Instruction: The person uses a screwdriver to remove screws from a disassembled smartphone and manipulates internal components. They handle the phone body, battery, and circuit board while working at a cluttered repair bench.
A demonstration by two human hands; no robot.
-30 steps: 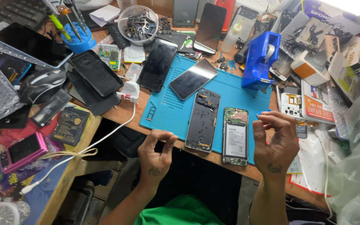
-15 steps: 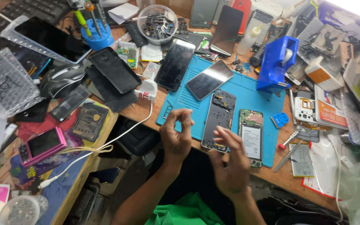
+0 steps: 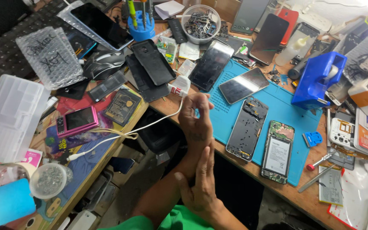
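Both hands have pulled in toward my body since a moment ago, when they were spread out over the mat, so now they're stacked one over the other in front of the bench edge. My left hand is raised with the back of it facing me, wrist bent, fingers curled in loosely toward the thumb up top; can't really tell if anything tiny is pinched in there, it looks empty. My right hand sits lower, flat and stretched out, fingers pressed together and pointing up, with the fingertips touching the left wrist. Neither hand is gripping any tool or phone. Just beyond the left hand is the blue work mat, and on it the two opened phones lie side by side: the stripped dark frame nearest my left hand, and the one with the white battery showing right next to it. Further up the mat there are two dark phone screens, lying face up. A white cable runs from a little white charger past my left hand and off along the side bench, near a pink gadget. A blue tape dispenser stands at the far corner of the mat.
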